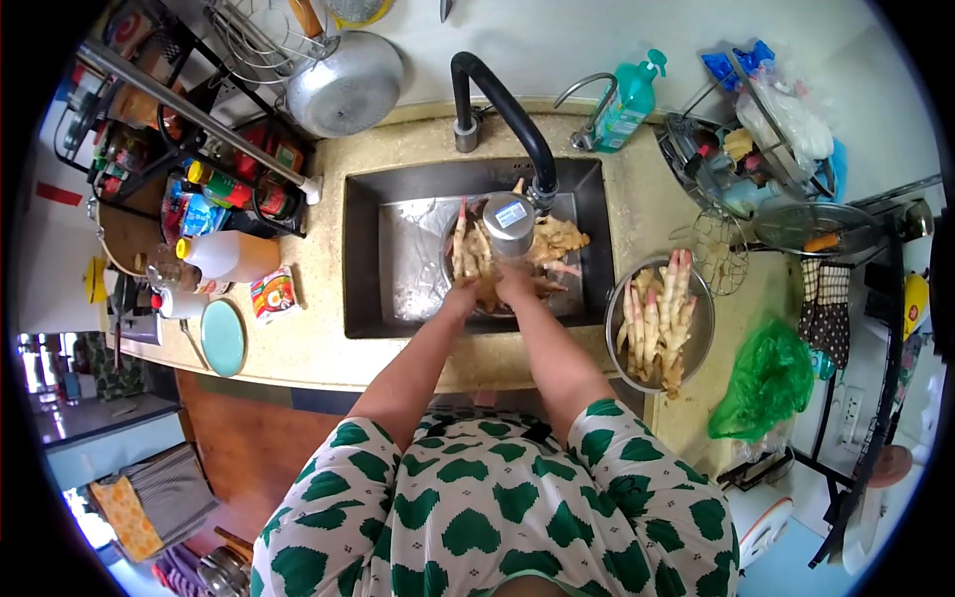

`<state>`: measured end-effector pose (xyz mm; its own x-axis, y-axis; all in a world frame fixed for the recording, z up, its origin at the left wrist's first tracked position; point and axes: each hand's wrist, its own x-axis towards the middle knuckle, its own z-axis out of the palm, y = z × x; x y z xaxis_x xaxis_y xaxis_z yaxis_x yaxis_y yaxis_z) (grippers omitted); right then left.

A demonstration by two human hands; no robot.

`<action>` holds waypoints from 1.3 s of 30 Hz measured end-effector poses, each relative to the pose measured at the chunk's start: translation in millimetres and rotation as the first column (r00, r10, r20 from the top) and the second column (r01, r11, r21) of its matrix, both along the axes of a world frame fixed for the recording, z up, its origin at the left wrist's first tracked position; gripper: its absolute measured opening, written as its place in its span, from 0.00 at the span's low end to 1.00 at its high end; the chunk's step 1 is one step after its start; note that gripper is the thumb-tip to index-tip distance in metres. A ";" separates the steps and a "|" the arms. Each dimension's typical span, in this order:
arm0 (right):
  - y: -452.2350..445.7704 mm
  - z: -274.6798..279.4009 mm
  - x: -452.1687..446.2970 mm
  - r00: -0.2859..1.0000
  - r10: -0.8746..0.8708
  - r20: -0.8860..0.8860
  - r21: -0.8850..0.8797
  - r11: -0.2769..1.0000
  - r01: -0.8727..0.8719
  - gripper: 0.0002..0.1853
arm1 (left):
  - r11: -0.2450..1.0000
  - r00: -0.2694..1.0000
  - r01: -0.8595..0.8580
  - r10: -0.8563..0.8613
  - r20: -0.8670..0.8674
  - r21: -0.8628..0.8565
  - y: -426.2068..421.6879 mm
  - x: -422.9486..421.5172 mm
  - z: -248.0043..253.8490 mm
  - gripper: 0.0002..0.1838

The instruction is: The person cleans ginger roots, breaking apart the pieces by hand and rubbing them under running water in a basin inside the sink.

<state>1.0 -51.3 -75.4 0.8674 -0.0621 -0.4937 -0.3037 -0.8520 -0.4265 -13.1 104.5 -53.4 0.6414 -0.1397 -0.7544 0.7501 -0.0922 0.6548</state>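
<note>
My left hand (461,297) and my right hand (514,285) are close together in the sink, under the wide round head (509,224) of the black tap (512,104). Both look closed around a chicken foot (487,292), though the fingers are small and partly hidden. More chicken feet (559,242) lie around my hands, heaped in a round bowl (447,261) whose rim shows only in part. To the right of the sink, a metal bowl (707,343) holds several pale chicken feet (652,320) with their ends pointing away from me.
The dark sink (360,249) is set into a beige counter (328,214). Left are a jug of amber liquid (239,259), a noodle packet (274,294) and a teal lid (223,338). A green soap bottle (627,104) stands behind; a green plastic bag (764,383) lies right.
</note>
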 end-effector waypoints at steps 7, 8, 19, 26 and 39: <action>16.0 27.3 11.0 0.991 -0.106 -0.081 0.178 0.977 0.119 0.21 | 0.998 1.000 0.006 -0.006 0.009 0.060 -1.4 -4.2 20.6 0.19; 14.1 18.6 12.5 0.989 -0.085 -0.121 0.216 0.970 0.110 0.20 | 0.999 1.000 -0.019 0.019 -0.011 0.035 -1.7 -4.1 32.8 0.19; -24.7 66.3 -23.3 0.692 -0.376 -0.616 0.746 0.005 0.666 0.09 | 0.996 0.996 0.083 -0.084 -0.020 -0.034 -47.4 2.3 69.9 0.24; -24.2 102.3 -47.7 0.733 -0.483 -0.478 0.857 -0.072 0.511 0.09 | 0.993 0.987 -0.040 0.056 0.147 -0.107 -59.6 -23.3 106.1 0.19; 14.3 128.3 -23.0 0.566 -0.645 -0.514 0.766 -0.049 0.640 0.14 | 0.980 0.973 -0.119 0.147 0.177 -0.160 -33.3 -29.4 132.4 0.14</action>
<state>-22.0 -37.0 53.0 0.7074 -0.1801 -0.6835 -0.4959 0.5626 -0.6615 -42.4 71.2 79.0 0.7891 -0.1447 -0.5969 0.6123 0.1082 0.7832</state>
